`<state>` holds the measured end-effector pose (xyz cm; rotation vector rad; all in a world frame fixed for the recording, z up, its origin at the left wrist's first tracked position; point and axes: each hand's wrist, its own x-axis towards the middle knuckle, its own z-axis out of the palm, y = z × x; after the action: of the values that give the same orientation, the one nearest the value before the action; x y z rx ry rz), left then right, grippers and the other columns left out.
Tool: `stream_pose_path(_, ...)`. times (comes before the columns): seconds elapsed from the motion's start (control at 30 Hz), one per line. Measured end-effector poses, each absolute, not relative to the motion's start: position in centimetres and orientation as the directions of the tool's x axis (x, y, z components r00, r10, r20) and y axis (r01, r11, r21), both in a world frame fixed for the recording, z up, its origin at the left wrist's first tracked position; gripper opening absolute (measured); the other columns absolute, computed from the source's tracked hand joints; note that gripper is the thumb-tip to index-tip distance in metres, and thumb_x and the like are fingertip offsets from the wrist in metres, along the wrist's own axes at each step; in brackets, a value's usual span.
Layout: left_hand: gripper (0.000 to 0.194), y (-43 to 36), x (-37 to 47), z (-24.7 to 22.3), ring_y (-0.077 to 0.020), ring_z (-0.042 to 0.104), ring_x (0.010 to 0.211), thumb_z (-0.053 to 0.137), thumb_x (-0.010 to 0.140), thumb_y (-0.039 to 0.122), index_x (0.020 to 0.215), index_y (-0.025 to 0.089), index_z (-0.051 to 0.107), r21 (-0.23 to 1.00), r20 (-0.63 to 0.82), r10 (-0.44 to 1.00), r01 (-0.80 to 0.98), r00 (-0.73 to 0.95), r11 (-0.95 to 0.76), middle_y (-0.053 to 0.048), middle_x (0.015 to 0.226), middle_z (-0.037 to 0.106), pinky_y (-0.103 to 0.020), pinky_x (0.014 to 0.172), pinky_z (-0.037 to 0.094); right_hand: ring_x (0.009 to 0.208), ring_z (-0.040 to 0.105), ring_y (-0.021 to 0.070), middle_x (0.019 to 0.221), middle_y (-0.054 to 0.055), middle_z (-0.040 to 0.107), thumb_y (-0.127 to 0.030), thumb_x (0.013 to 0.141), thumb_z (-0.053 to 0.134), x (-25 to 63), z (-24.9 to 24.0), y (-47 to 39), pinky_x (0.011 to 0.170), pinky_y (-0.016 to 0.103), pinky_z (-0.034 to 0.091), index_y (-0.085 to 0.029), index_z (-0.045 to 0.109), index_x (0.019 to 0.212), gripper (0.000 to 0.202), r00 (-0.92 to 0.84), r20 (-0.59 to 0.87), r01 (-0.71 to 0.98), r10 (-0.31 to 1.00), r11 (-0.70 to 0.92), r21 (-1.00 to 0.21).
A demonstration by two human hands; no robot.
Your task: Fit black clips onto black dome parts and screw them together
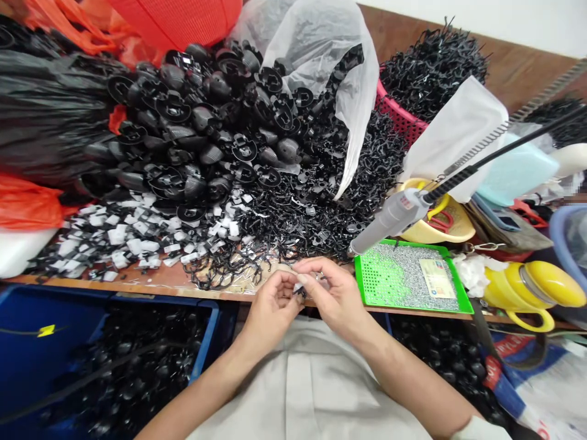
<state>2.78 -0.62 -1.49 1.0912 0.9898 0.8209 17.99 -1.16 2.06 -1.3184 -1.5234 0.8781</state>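
Observation:
My left hand (277,300) and my right hand (331,288) meet at the bench's front edge, fingers curled toward each other. Between their fingertips is a small black and white plastic part (299,288), mostly covered by the fingers. Both hands are closed around it. Just beyond them lie thin metal pins (247,269) and black curved plastic strips (215,269). A heap of small white and black pieces (132,235) spreads to the left. Behind my hands is a pile of small black parts (312,214).
Black rounded housings (202,134) are heaped at the back left. A grey electric screwdriver (389,220) hangs at the right above a green tray (465,299) of tiny metal screws. Further right stands a yellow flask (518,284). A blue bin (206,342) with black parts is below the bench.

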Motion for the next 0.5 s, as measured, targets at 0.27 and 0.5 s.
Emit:
stream_pose_path(0.27,0.026,0.4,2.1,-1.3,-0.0187,0.066,0.094,0.057,0.086,0.022,0.112,0.022,0.059,0.97,-0.076,0.976,0.243,0.206,0.025,-0.007,0.108,0.065,-0.034,0.084,0.056,0.09,0.054,0.0196,0.09,0.004,0.059,-0.019,0.086,0.059,18.3,1.7,-1.2,0.083,0.036,0.042,-0.02,0.058,0.082,0.004,-0.003,0.172,0.596,0.985,0.14,-0.791)
stream_pose_path(0.5,0.025,0.0,3.1,0.5,-0.0203,0.065,0.094,0.058,0.085,0.023,0.109,0.023,0.066,0.92,0.074,0.976,0.363,0.204,-0.145,-0.007,0.105,0.066,-0.032,0.079,0.056,0.085,0.051,0.0179,0.087,0.002,0.056,-0.021,0.09,0.05,18.7,1.8,-1.2,0.08,0.034,0.041,-0.02,0.053,0.081,0.009,0.006,0.123,0.534,0.992,0.101,-0.839)
